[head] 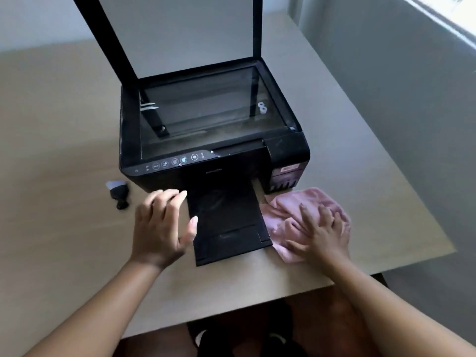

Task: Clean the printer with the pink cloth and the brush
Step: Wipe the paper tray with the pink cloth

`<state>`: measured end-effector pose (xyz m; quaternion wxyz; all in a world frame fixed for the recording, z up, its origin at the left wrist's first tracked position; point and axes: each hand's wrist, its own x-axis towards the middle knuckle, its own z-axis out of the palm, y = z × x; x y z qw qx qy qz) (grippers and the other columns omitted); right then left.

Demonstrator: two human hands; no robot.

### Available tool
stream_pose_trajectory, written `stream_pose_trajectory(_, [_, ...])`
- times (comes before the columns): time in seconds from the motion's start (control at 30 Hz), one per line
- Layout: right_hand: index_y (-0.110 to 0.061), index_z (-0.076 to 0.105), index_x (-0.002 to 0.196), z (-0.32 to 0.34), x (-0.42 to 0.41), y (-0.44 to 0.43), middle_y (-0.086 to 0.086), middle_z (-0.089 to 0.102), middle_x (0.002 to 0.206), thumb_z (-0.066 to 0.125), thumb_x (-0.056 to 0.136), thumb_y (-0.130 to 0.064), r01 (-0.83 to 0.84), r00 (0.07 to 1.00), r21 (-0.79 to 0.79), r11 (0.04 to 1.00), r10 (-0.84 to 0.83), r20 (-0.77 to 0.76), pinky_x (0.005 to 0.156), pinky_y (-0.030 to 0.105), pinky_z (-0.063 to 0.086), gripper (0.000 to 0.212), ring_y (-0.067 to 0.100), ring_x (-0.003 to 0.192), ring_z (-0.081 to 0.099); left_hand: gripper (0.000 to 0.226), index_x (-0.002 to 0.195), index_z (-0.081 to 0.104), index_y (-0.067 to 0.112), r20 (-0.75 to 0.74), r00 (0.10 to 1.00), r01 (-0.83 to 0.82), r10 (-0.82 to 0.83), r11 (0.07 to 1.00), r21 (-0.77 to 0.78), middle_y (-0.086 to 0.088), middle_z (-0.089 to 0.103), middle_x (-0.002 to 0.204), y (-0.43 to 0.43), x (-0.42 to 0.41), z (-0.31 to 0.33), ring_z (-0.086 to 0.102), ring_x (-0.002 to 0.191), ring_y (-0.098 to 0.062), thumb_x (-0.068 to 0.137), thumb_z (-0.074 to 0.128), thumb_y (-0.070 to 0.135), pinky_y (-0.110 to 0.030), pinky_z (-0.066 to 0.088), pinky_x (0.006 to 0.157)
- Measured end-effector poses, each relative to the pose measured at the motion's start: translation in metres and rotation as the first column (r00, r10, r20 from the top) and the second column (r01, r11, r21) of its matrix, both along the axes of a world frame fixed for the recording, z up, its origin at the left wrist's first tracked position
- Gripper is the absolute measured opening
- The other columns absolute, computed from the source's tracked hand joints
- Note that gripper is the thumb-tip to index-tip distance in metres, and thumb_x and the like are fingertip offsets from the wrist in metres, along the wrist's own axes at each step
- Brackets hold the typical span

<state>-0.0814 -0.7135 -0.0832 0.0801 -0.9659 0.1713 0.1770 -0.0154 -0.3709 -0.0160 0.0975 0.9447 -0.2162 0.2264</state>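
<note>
Obs: right hand [322, 234] lies flat, fingers spread, on pink cloth [284, 211]; left hand [162, 228] open, holding nothing. Cloth likely soft, light, limp: pinch a raised fold.

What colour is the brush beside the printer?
The brush has a black body and a pale grey tip; head view.

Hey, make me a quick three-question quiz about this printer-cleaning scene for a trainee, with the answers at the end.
1. True or false: the black printer's white-lined scanner lid is closed.
2. The right hand rests flat on: A the scanner glass; B the crumpled pink cloth; C the output tray.
3. Fill in: as the person sees it, the small black brush lies on the beige table to the ____ of the printer.
Key: 1 false; 2 B; 3 left.
</note>
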Motion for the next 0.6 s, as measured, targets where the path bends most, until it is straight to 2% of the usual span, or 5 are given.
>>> stream_pose_trajectory(0.1, [-0.042, 0.045, 0.132, 0.004, 0.004, 0.006, 0.006, 0.048, 0.122, 0.059, 0.059, -0.071, -0.012, 0.959, -0.007, 1.000, 0.014, 0.283, 0.091, 0.054, 0.044, 0.079, 0.041, 0.109, 0.050, 0.046, 0.126, 0.055, 0.013, 0.072, 0.997, 0.016, -0.018, 1.000, 0.026, -0.015, 0.056, 0.129, -0.015, 0.029, 0.030, 0.049, 0.119, -0.041, 0.088, 0.053, 0.039, -0.048, 0.038, 0.102])
stream_pose_trajectory(0.2, [-0.040, 0.053, 0.131, 0.009, 0.001, 0.006, 0.009, 0.063, 0.101, 0.065, 0.065, -0.048, -0.085, 0.918, 0.006, 0.996, 0.076, 0.390, 0.067, 0.045, 0.048, 0.067, 0.041, 0.082, 0.060, 0.048, 0.131, 0.057, 0.016, 0.088, 0.995, 0.050, -0.056, 0.997, 0.066, -0.015, 0.053, 0.137, -0.015, 0.059, 0.055, 0.046, 0.125, -0.039, 0.088, 0.056, 0.038, -0.047, 0.036, 0.106])
stream_pose_trajectory(0.3, [-0.037, 0.053, 0.113, 0.016, -0.001, 0.000, 0.011, 0.062, 0.082, 0.049, 0.066, -0.051, -0.137, 0.921, 0.133, 0.982, 0.077, 0.382, 0.051, 0.035, 0.042, 0.049, 0.040, 0.064, 0.062, 0.053, 0.136, 0.055, 0.019, -0.012, 0.997, 0.081, -0.080, 0.991, 0.110, -0.014, 0.049, 0.143, -0.012, 0.084, 0.068, 0.045, 0.128, -0.037, 0.088, 0.054, 0.041, -0.047, 0.034, 0.110])
stream_pose_trajectory(0.5, [-0.034, 0.055, 0.108, 0.070, 0.014, 0.031, -0.009, 0.047, 0.099, 0.030, 0.068, -0.085, -0.066, 0.904, 0.321, 0.945, -0.080, 0.419, 0.069, 0.031, 0.047, 0.069, 0.022, 0.077, 0.052, 0.065, 0.145, 0.041, 0.031, -0.324, 0.938, 0.215, -0.123, 0.940, 0.266, -0.005, 0.039, 0.152, 0.018, 0.120, 0.083, 0.039, 0.136, -0.030, 0.085, 0.045, 0.055, -0.042, 0.030, 0.113])
stream_pose_trajectory(0.6, [-0.036, 0.052, 0.107, 0.080, 0.022, 0.071, -0.015, 0.040, 0.105, 0.052, 0.080, -0.073, -0.084, 0.869, 0.333, 0.939, -0.094, 0.485, 0.070, 0.025, 0.044, 0.045, 0.017, 0.080, 0.050, 0.067, 0.148, 0.036, 0.033, -0.387, 0.908, 0.266, -0.159, 0.934, 0.240, -0.002, 0.036, 0.154, 0.029, 0.129, 0.078, 0.034, 0.139, -0.027, 0.085, 0.043, 0.057, -0.042, 0.028, 0.113])
